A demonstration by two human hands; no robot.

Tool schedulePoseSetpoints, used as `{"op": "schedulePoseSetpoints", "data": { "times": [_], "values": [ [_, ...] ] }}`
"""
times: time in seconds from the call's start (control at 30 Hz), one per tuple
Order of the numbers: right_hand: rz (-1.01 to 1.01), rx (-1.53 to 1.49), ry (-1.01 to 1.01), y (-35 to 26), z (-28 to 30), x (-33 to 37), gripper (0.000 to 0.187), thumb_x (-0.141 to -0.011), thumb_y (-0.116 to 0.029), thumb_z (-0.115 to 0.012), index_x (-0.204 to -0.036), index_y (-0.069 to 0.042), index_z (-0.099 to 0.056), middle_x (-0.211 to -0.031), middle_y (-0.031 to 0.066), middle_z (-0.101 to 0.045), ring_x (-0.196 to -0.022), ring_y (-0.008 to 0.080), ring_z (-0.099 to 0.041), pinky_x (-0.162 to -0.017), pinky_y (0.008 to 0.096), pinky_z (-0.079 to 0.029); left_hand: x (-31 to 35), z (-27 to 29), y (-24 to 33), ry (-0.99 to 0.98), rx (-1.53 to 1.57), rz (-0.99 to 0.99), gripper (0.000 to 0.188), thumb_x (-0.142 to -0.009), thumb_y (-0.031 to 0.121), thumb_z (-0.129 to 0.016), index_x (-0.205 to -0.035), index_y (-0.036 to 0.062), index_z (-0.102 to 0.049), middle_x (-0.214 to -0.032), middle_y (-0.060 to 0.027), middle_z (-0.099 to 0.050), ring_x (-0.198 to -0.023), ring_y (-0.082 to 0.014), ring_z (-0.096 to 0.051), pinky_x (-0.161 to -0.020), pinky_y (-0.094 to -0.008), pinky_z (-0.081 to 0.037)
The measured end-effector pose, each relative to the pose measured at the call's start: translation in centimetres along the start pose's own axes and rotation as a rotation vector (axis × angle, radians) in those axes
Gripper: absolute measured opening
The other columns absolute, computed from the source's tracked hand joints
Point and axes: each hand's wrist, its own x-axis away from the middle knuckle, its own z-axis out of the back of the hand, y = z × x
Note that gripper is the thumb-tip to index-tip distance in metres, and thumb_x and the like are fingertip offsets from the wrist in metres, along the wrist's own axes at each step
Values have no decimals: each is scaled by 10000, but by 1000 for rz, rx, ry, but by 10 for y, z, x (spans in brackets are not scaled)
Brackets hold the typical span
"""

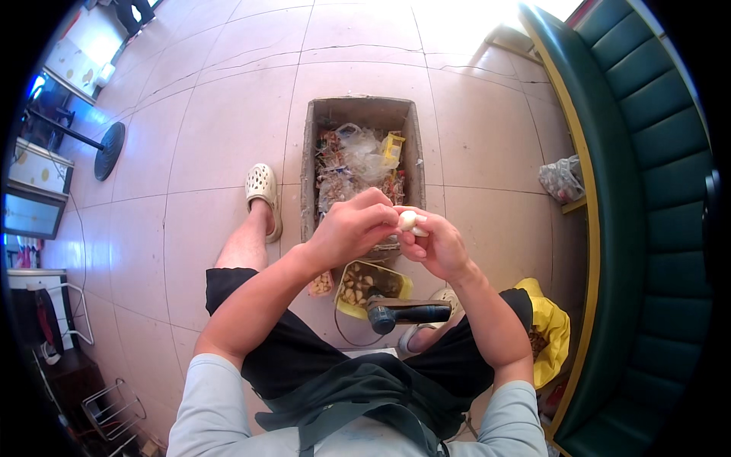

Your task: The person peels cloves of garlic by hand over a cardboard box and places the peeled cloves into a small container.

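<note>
My right hand (pixel 438 247) is closed around a pale garlic clove (pixel 409 221), with another whitish piece beside it at the fingertips. Pinched together, the fingers of my left hand (pixel 356 222) meet the clove from the left; what they grip is hidden. Both hands are above the near end of a worn cardboard box (pixel 308 171) of plastic bags and scraps. Below them, a yellow tub (pixel 407 288) holds several tan cloves, apparently in liquid. A small pinkish container (pixel 320 285) with pale pieces stands to its left.
A dark-handled device (pixel 411 312) overlaps the tub's near side, between my legs. At right runs a green padded bench (pixel 609 228), with a stuffed plastic bag (pixel 562 179) and a yellow sack (pixel 560 335) beside it. A round black stand base (pixel 111 151) is at left.
</note>
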Motion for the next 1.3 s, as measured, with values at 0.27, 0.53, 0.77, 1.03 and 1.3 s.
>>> {"op": "schedulePoseSetpoints", "data": {
  "times": [0.27, 0.53, 0.77, 1.03, 1.3],
  "values": [
    [-26, -3, 19, 1, -2, -1, 459, -1037, -228, -456, -1400, 39, -543, -871, 19, -568, -648, 84, -452, -570, 225, -374, 0, 2, 0, 4, -9, -23, 223, -837, 13, -830, -1029, 47, -723, -987, -83, -641, -827, -214, -665, -700, -325, -561],
    [-13, 195, 52, -9, 0, 0, 413, -1045, -220, -491, -1335, 48, -611, -830, -2, -546, -599, 52, -415, -518, 194, -320, -6, 12, 7, -30, 72, 44, 125, -894, 52, -767, -1005, 60, -711, -962, -88, -653, -819, -262, -694, -702, -351, -568],
    [-104, 294, 66, -10, 1, 4, 360, -1058, -182, -498, -1298, 41, -647, -809, -9, -549, -594, 46, -420, -513, 196, -329, -6, 13, 5, -163, 49, 65, 165, -886, 5, -774, -1038, 58, -740, -998, -77, -657, -834, -212, -686, -710, -315, -571],
    [-134, 310, 70, -8, 2, 2, 263, -1072, -199, -516, -1132, 4, -672, -802, -19, -543, -586, 37, -411, -500, 188, -312, -5, 13, 0, -231, -133, -52, 133, -905, 66, -747, -1027, 77, -697, -1002, -86, -652, -802, -300, -698, -682, -370, -586],
    [-75, 333, 120, -7, 1, -3, 267, -1087, -244, -537, -1116, -14, -669, -773, -30, -518, -580, 36, -394, -494, 193, -306, -2, 8, -3, -227, -248, -7, 138, -911, 85, -739, -1026, 82, -662, -1004, -86, -646, -797, -308, -702, -672, -382, -587]
  ]
}}
